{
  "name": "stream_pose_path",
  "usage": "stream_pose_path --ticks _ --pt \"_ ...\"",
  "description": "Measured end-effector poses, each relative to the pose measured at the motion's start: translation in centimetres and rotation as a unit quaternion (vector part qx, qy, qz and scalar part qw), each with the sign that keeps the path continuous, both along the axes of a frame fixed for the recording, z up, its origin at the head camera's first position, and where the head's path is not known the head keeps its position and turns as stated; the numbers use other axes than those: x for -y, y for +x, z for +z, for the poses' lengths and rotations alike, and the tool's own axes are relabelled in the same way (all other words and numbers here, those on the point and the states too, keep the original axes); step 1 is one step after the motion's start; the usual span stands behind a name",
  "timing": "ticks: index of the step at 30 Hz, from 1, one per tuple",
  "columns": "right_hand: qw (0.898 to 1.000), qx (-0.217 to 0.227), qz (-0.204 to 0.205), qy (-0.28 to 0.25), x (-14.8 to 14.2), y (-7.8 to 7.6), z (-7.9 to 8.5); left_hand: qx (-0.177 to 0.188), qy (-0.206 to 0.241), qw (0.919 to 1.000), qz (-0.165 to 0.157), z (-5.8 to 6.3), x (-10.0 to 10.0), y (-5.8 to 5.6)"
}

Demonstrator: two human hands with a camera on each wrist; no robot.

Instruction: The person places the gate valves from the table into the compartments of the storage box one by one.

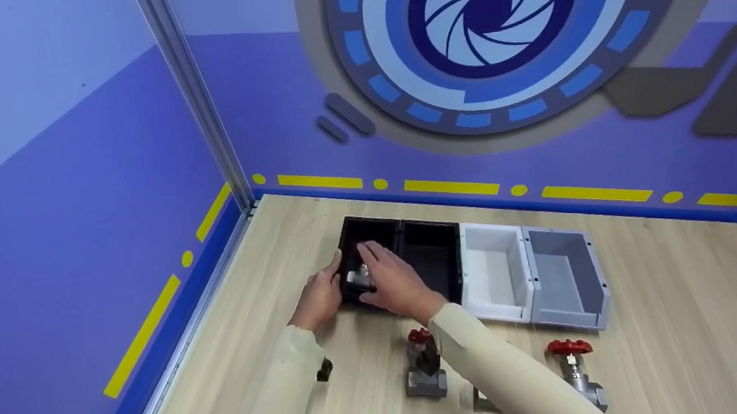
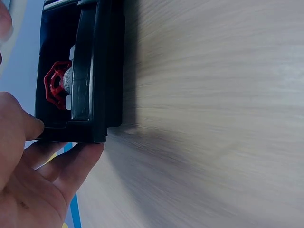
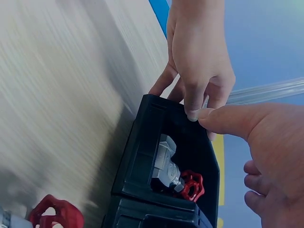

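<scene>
A gate valve with a red handwheel (image 3: pixel 192 185) and silver body (image 3: pixel 164 164) lies inside the leftmost black bin (image 1: pixel 373 229). My left hand (image 1: pixel 320 298) grips that bin's left side wall, thumb over the rim and fingers outside, as the left wrist view shows. Over the same bin is my right hand (image 1: pixel 397 283), holding nothing, its thumb extended close to the left thumb in the right wrist view. In the head view the right hand partly covers the valve.
A second black bin (image 1: pixel 430 255), a white bin (image 1: pixel 493 276) and a grey bin (image 1: pixel 557 284) adjoin in a row. In front stand a valve (image 1: pixel 427 383) and another valve (image 1: pixel 572 372); a metal part (image 1: pixel 482 401) shows partly under my right sleeve. Walls border the table.
</scene>
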State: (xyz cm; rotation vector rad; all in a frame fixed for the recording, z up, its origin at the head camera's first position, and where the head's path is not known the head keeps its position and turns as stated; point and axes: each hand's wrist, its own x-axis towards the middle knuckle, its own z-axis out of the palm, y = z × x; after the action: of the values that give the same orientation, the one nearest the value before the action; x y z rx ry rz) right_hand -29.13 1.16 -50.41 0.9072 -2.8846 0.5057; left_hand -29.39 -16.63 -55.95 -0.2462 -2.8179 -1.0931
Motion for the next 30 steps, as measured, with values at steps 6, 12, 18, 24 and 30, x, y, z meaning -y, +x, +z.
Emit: stream_pose_path --ticks 6,12,18,24,30 --pt "1.0 -0.001 0.003 -0.008 -0.4 0.7 0.0 -0.043 -0.011 0.999 -0.001 -0.2 0.1 0.2" --pt "1.0 -0.005 -0.008 -0.001 -1.0 1.2 -0.1 -0.035 -0.016 0.9992 0.006 -0.4 0.0 0.1" --pt "1.0 0.004 -0.012 -0.011 -1.8 1.8 0.0 -0.015 -0.008 0.9998 0.011 -0.3 -0.1 0.0" --pt "0.999 0.014 -0.017 -0.022 -2.8 2.2 -0.2 -0.025 -0.005 0.9996 0.007 -0.3 -0.1 0.1" --pt "0.999 0.016 -0.018 -0.024 -3.7 2.8 -0.6 -0.017 -0.008 0.9998 0.002 -0.2 -0.1 0.3"
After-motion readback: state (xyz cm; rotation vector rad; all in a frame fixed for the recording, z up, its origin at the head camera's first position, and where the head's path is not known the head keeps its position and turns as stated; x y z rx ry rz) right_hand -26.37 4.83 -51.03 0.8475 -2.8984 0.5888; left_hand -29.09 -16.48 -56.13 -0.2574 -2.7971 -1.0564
